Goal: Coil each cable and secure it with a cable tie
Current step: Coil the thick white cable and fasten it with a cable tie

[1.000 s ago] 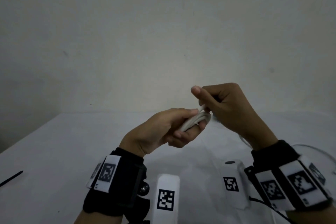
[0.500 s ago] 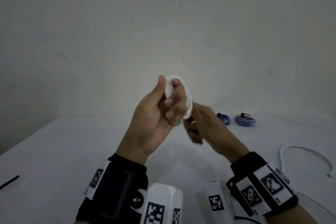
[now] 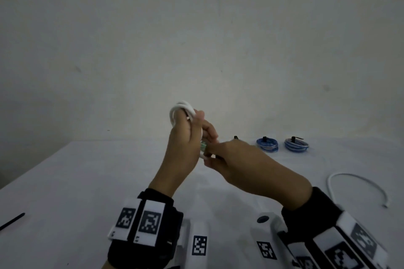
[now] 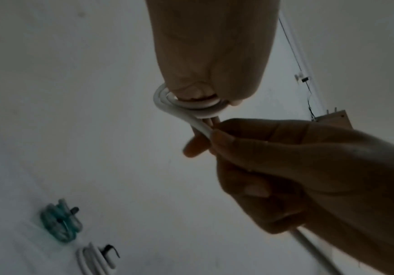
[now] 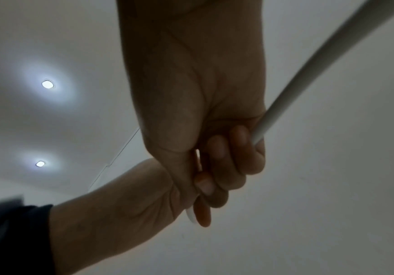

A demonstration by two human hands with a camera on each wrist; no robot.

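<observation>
- Your left hand is raised above the worktop, fingers curled through a small coil of the white cable; the loops wrap around the fingers and show above the knuckles.
- The left grip is closed on that coil, as the left wrist view confirms: loops stacked round the fingertips.
- Your right hand sits just beside and below the left, touching it, with fingers and thumb pinching the cable strand where it leaves the coil.
- In the right wrist view the cable runs out of the closed right grip and away toward the upper right.
- The loose tail of the white cable lies in an arc on the worktop to your right, its end resting free.
- Two blue coiled cables lie side by side at the far edge of the worktop, each with a black cable tie on it.
- A green coiled cable lies on the worktop behind your hands, mostly hidden in the head view.
- A black cable tie lies alone on the worktop at the far left.
</observation>
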